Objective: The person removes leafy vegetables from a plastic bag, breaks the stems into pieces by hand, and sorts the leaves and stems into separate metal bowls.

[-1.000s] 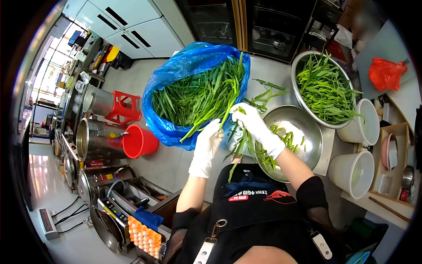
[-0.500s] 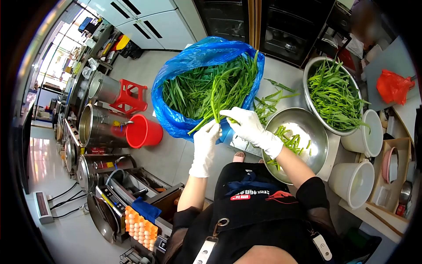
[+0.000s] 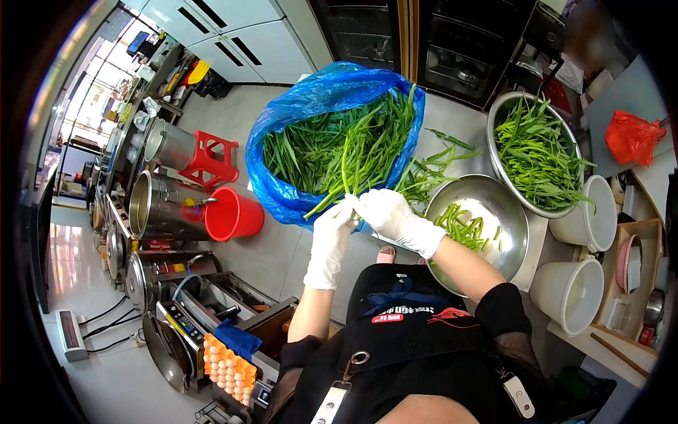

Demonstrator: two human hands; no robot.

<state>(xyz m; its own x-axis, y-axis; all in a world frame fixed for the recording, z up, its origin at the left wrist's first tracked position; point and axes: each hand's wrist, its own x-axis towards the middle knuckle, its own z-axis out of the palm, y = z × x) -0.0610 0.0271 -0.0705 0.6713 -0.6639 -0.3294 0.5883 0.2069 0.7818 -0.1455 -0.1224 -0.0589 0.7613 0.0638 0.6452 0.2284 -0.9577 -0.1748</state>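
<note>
Both my hands wear white gloves and meet at the near edge of a blue plastic bag (image 3: pixel 282 113) full of leafy greens that look like water spinach (image 3: pixel 304 148). My left hand (image 3: pixel 332 240) is closed in a pinch on a water spinach stem (image 3: pixel 345 166) that rises over the bag. Beside it, my right hand (image 3: pixel 392 218) has its fingers closed at the same stem, touching my left fingertips. Just right of my right hand, a steel bowl (image 3: pixel 512 247) holds short cut stem pieces (image 3: pixel 466 230).
A larger steel basin (image 3: pixel 498 152) heaped with greens stands at the right, near white buckets (image 3: pixel 565 293). Loose sprigs (image 3: pixel 431 173) lie between bag and basin. To the left are a red bucket (image 3: pixel 236 215), a red stool (image 3: pixel 215 159), steel pots (image 3: pixel 162 205) and an egg tray (image 3: pixel 229 371).
My right hand has come down and in toward my left, its fingers now meeting the left fingertips at the stem. The left hand has shifted only slightly.
</note>
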